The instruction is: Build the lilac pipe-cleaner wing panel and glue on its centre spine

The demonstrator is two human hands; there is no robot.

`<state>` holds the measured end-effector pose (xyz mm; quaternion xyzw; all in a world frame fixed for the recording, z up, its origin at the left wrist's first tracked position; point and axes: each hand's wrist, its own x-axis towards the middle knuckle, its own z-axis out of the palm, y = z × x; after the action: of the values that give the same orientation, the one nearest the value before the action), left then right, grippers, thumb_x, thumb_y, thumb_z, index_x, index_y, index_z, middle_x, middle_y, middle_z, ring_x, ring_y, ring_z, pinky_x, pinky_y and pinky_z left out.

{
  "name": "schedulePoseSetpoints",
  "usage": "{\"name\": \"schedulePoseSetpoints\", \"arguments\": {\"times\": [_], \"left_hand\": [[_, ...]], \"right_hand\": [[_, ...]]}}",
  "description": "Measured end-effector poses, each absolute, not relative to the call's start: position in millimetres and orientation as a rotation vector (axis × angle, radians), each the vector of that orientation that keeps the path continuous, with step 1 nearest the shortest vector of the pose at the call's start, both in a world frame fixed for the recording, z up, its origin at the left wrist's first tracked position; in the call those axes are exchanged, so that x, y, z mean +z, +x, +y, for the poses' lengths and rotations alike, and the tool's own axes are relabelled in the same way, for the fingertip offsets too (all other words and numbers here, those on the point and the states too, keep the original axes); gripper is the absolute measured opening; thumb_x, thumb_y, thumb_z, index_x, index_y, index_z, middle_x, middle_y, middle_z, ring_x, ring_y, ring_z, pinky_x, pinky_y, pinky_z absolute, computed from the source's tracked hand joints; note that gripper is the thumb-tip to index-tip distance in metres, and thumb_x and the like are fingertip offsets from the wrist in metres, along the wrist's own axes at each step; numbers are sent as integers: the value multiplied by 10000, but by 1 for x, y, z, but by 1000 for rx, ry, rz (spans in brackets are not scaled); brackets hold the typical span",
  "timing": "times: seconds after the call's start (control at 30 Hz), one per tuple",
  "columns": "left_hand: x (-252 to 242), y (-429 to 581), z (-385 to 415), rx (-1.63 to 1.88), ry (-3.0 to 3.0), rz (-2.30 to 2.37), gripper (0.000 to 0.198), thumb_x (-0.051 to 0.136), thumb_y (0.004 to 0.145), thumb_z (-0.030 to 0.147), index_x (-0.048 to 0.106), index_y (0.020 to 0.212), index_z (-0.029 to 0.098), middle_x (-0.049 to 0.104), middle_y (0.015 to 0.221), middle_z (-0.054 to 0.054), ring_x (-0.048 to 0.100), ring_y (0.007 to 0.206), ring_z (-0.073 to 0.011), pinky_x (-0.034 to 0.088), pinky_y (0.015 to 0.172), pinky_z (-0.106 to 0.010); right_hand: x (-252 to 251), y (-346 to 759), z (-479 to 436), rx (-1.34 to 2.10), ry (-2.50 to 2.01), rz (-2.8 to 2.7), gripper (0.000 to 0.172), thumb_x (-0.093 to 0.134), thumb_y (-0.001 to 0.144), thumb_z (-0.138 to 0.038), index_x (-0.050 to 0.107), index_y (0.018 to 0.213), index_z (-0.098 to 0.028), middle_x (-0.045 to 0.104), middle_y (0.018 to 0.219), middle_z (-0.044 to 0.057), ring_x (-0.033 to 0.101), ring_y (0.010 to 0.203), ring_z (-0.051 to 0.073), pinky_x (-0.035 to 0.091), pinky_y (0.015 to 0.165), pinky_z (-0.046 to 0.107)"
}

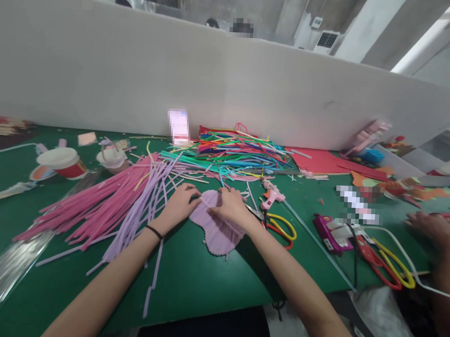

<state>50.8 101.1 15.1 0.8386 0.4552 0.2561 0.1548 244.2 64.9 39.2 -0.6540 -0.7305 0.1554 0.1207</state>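
Note:
A flat, ribbed lilac piece (pixel 218 238), seemingly made of pipe cleaners side by side, has a rounded, wavy outline. My left hand (pixel 181 202) pinches its upper left edge between thumb and fingers. Across its upper right part lies my right hand (pixel 230 206), thumb on the surface and fingers curled over the far edge. The fingertips' exact hold is partly hidden. Left of my hands is a heap of loose lilac pipe cleaners (pixel 139 209), beside a thick bundle of pink pipe cleaners (pixel 100 203).
Multicoloured pipe cleaners (pixel 233 151) pile up against the white partition (pixel 228 84). Right of my hands are a pink glue gun (pixel 273 194) and yellow-and-red-handled scissors (pixel 282 228). A purple power strip (pixel 330 233) lies farther right, near another person's hand (pixel 431 227). Paper cups (pixel 63 162) stand left.

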Motion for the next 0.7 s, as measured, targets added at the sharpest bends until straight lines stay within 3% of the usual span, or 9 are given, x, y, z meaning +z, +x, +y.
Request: {"name": "schedulePoseSetpoints", "arguments": {"times": [0.1, 0.23, 0.4, 0.57, 0.7], "left_hand": [[14, 53, 95, 823, 2342, 1283, 156, 559, 849, 292, 681, 897, 205, 613, 1076, -93, 576, 1081, -255, 465, 979, -448], [17, 55, 83, 1096, 2202, 1282, 286, 563, 879, 354, 612, 1120, 208, 578, 1198, -102, 599, 1041, -237, 541, 808, -376], [24, 58, 72, 1461, 1850, 1330, 518, 592, 864, 476, 482, 1284, 192, 542, 1277, -144, 618, 1041, -239, 548, 757, -348], [35, 69, 57, 1052, 1410, 826, 647, 576, 827, 606, 488, 1298, 171, 652, 1207, -162, 649, 1084, -272, 544, 876, -407], [41, 78, 44, 781, 1242, 723, 510, 724, 749, 510, 629, 1078, 132, 732, 1031, -156, 720, 878, -266, 585, 768, -389]], "right_hand": [[40, 244, 73, 524, -1938, -2029, 624, 818, 585, -507, 639, 1039, -119, 659, 1070, 182, 578, 1046, 317, 419, 853, 385], [52, 260, 77, 840, -1785, -1794, 363, 785, 624, -448, 646, 798, -162, 669, 767, 27, 591, 705, 167, 410, 630, 259], [82, 293, 67, 1080, -1450, -1512, 326, 760, 645, -427, 630, 827, -190, 639, 695, -33, 537, 596, 110, 375, 539, 215], [102, 300, 66, 889, -1275, -1087, 394, 781, 609, -461, 587, 847, -214, 608, 637, -55, 493, 534, 102, 357, 496, 219], [101, 289, 73, 773, -1162, -934, 381, 763, 631, -463, 562, 852, -226, 618, 674, -55, 519, 572, 112, 398, 530, 227]]}}
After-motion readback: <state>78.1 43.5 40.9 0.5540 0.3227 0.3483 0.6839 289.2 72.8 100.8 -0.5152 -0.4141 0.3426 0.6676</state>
